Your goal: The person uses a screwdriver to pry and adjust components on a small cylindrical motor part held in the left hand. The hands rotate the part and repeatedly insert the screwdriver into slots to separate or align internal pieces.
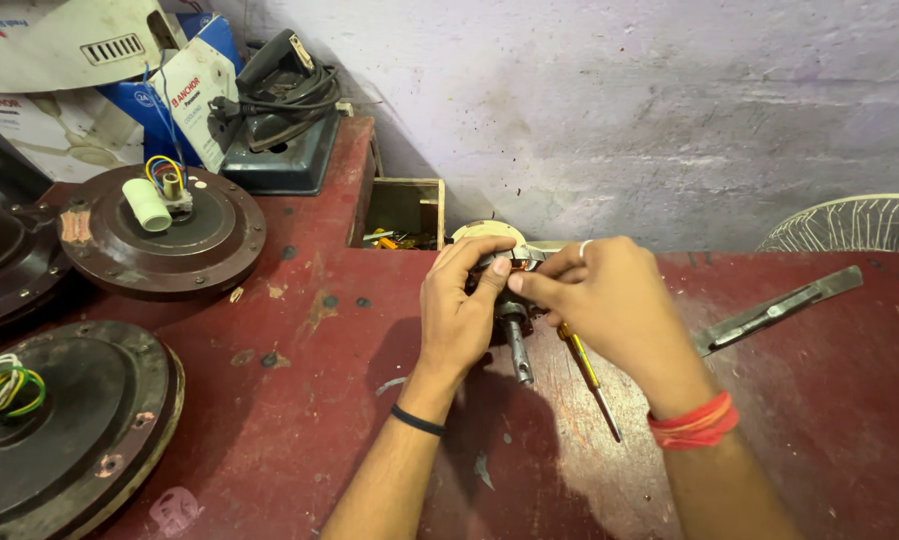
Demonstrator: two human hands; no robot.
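Observation:
My left hand (459,310) and my right hand (609,300) meet over a small electric motor part (499,262) at the middle of the red workbench (299,420). Both hands grip it, fingertips touching at its top. Its metal shaft (517,350) points down toward me from under my left palm. A screwdriver (589,375) with a yellow and red handle lies on the bench just below my right hand. My fingers hide most of the motor part.
Two dark brown ceiling fan motor housings sit at the left: one with coloured wires (164,225), another nearer (59,430). A flat metal fan blade arm (779,305) lies at the right. An open wooden box (404,212), an old clothes iron (284,95) and cartons stand behind.

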